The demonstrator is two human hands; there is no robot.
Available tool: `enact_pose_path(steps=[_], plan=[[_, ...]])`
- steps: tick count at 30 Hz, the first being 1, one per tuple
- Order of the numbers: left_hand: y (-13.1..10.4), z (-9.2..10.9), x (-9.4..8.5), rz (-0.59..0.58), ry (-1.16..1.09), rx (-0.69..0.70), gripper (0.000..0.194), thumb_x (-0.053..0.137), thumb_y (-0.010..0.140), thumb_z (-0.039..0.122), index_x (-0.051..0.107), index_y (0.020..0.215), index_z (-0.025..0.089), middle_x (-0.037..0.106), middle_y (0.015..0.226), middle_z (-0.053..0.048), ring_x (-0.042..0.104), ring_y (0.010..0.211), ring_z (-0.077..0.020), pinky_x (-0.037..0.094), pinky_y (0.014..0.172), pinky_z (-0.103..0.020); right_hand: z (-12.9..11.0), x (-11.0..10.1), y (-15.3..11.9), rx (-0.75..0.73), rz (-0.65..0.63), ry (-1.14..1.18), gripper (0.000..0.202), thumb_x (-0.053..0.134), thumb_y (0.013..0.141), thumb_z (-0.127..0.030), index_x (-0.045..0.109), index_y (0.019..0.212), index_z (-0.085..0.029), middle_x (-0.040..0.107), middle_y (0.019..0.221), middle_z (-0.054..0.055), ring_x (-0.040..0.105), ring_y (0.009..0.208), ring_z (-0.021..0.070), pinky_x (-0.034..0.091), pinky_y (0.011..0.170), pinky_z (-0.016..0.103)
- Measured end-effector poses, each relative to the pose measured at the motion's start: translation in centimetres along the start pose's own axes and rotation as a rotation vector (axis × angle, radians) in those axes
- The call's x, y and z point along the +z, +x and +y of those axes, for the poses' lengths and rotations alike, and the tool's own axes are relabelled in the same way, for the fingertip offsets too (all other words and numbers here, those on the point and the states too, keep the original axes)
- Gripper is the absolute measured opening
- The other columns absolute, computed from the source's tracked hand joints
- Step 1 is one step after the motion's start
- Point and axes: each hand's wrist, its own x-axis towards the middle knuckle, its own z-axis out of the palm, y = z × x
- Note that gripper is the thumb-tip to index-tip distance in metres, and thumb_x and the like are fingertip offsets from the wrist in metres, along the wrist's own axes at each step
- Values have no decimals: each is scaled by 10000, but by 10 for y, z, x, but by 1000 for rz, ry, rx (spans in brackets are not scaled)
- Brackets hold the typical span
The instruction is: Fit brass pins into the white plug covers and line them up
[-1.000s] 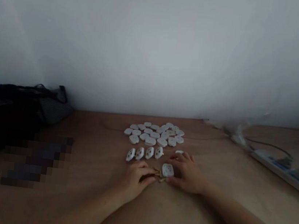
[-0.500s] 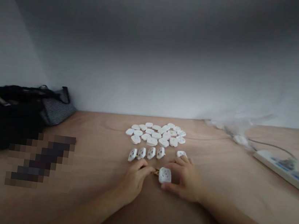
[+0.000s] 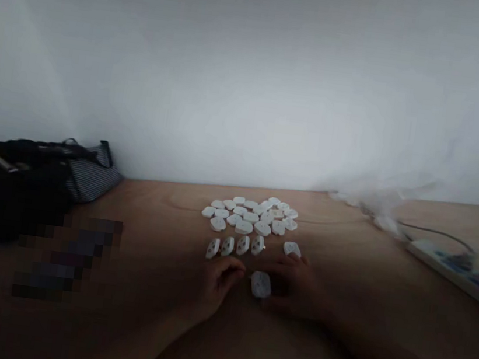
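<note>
Held the white piece (image 3: 261,285) in the right hand (image 3: 296,286), near the standing row (image 3: 242,245). Had the left hand (image 3: 218,281) curled close by; couldn't tell if gripping anything. Probably needed a steady, gentle hold.

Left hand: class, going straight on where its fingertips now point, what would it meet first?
The left hand would probably meet the white socket piece at the right hand, though depth is unclear in this dim view.

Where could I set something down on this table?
Left, between the dark bag and the white cluster; right, between the right hand and the power strip. The middle is crowded: four standing pieces, the left hand and a held piece.
</note>
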Motion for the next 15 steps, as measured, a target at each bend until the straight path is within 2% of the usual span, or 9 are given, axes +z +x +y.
enact_pose_path(steps=[5,12,15], plan=[[-2,4,1,-18,-43,47,98,559,824,170,655,842,168,686,779,-23,636,717,-152,498,656,-241,-1,2,1,0,56,27,447,716,617,-470,630,1017,-291,627,987,32,521,949,260,317,844,420],[-1,3,2,6,-131,206,97,613,796,138,697,838,165,709,865,-55,668,785,-159,545,720,-252,-8,2,0,-65,124,18,410,719,616,-418,621,986,-272,642,967,18,520,926,247,292,840,403],[-1,3,2,64,-110,266,89,617,806,156,695,844,172,712,834,-49,673,753,-152,554,691,-237,-11,2,0,-85,149,-3,429,714,614,-421,618,1003,-267,644,960,28,515,910,248,291,824,394]])
